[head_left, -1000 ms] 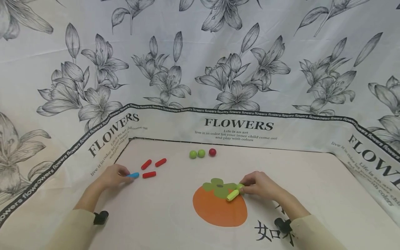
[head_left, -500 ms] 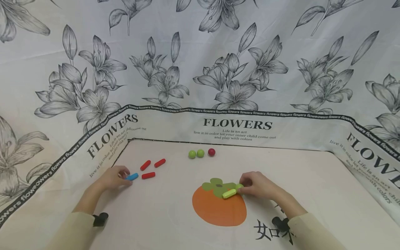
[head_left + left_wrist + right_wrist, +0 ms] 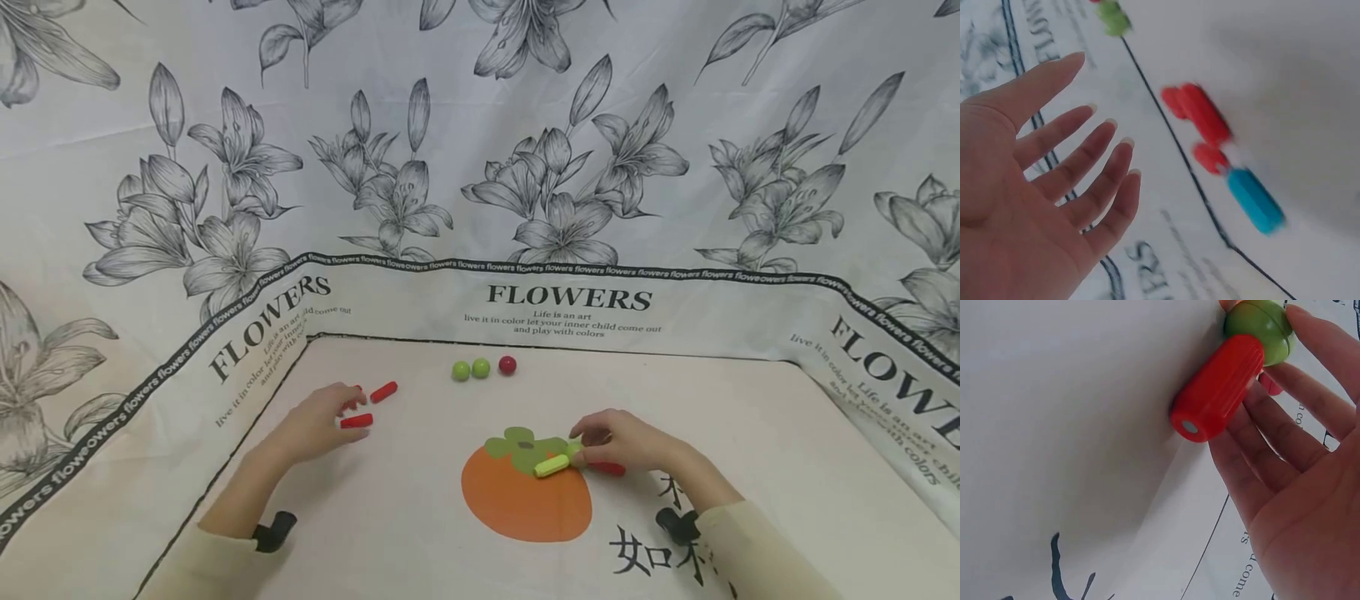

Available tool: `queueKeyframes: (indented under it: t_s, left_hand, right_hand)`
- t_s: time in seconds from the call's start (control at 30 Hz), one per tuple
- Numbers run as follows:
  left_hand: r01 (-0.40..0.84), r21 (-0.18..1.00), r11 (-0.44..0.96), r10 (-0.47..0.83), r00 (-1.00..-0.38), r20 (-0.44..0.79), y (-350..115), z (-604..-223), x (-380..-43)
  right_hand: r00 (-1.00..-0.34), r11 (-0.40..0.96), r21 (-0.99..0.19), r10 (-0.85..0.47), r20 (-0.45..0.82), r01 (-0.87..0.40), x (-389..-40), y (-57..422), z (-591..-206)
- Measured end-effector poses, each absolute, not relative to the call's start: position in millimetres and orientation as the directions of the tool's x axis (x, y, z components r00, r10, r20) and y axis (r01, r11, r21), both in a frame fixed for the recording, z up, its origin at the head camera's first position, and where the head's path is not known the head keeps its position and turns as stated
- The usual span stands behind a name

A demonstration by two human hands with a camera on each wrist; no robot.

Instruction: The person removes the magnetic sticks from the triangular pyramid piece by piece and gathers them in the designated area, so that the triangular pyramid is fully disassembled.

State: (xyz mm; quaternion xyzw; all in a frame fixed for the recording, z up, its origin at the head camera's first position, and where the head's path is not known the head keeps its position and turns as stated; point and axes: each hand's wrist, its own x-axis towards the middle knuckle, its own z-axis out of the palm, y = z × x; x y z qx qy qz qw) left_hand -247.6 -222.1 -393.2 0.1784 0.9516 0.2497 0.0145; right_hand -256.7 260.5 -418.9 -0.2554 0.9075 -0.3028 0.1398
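My right hand [image 3: 630, 446] pinches a green ball [image 3: 574, 451] over the orange persimmon print [image 3: 525, 504]. A yellow stick [image 3: 552, 465] touches the ball on one side. A red stick [image 3: 1217, 389] with a small grey spot on its end meets it on another. My left hand [image 3: 318, 425] holds nothing, its fingers spread over the loose red sticks [image 3: 384, 392] at the left. In the left wrist view a blue stick [image 3: 1256, 200] lies beside those red sticks, apart from the fingers; from the head camera the hand hides it.
Two green balls [image 3: 481, 367] and a dark red ball [image 3: 507, 365] sit in a row near the back of the pale tabletop [image 3: 375, 517]. A flower-printed cloth [image 3: 420, 300] hangs behind and along the sides. Black characters [image 3: 641, 553] are printed at the front right.
My left hand has let go of the blue stick and moved rightward over the red sticks. The yellow stick has swung round the green ball. A red stick now shows under the right hand.
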Motion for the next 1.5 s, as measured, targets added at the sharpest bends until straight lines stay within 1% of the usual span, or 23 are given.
queueKeyframes:
  t_s: [0.1, 0.2, 0.5, 0.67, 0.77, 0.87, 1.0, 1.2, 1.5]
  left_hand:
    - [0.416, 0.461, 0.783, 0.431, -0.899, 0.079, -193, -389, -245]
    - [0.465, 0.463, 0.754, 0.496, -0.866, 0.062, -162, -389, -246]
    - [0.499, 0.544, 0.674, 0.623, -0.78, -0.057, -78, -403, -263]
    - [0.519, 0.602, 0.607, 0.686, -0.724, -0.069, -45, -415, -271]
    - [0.528, 0.624, 0.576, 0.711, -0.701, -0.063, -29, -423, -276]
    - [0.529, 0.624, 0.575, 0.717, -0.693, -0.073, -14, -429, -280]
    - [0.498, 0.637, 0.588, 0.705, -0.702, -0.102, 0, -435, -285]
    - [0.464, 0.659, 0.592, 0.691, -0.713, -0.119, 7, -440, -290]
    - [0.477, 0.657, 0.584, 0.702, -0.704, -0.113, 15, -441, -294]
  right_hand:
    - [-0.827, 0.679, -0.632, -0.553, -0.104, -0.374, -258, 262, -420]
    - [-0.829, 0.681, -0.631, -0.549, -0.104, -0.372, -260, 262, -422]
    - [-0.842, 0.666, -0.661, -0.531, -0.092, -0.347, -263, 264, -424]
    - [-0.84, 0.655, -0.669, -0.536, -0.083, -0.351, -264, 265, -426]
    - [-0.838, 0.649, -0.671, -0.541, -0.075, -0.359, -264, 265, -428]
    - [-0.837, 0.653, -0.668, -0.541, -0.081, -0.358, -266, 265, -428]
    - [-0.833, 0.663, -0.655, -0.545, -0.091, -0.363, -267, 265, -427]
    - [-0.827, 0.666, -0.651, -0.553, -0.104, -0.364, -269, 264, -424]
    - [-0.829, 0.673, -0.656, -0.545, -0.126, -0.343, -272, 264, -426]
